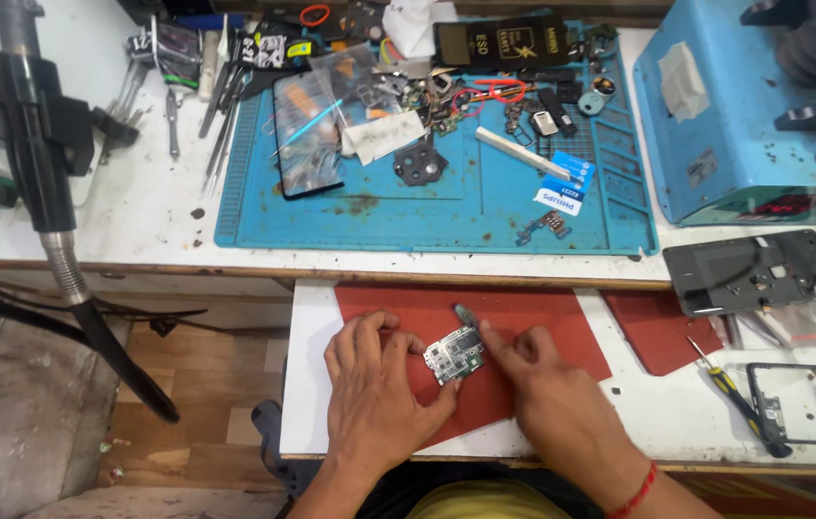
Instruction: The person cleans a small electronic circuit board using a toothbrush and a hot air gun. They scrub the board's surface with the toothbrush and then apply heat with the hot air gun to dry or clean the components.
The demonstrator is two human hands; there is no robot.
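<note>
Circuit board (453,355), small, flat and studded with metal parts, was pinched at its edges between the left hand (376,394) and right hand (547,389) on a smooth red mat (562,322). Bare mat lay open at twelve o'clock; a screwdriver (737,396) lay at three o'clock.

1 head view | looks steeply down | near hands (446,394) | workbench (139,211) ahead

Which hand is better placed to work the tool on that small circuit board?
Right. The right hand already holds a thin tool with its tip at the circuit board. The left hand pins the board's left edge on the red mat, so it looks committed to steadying.
</note>
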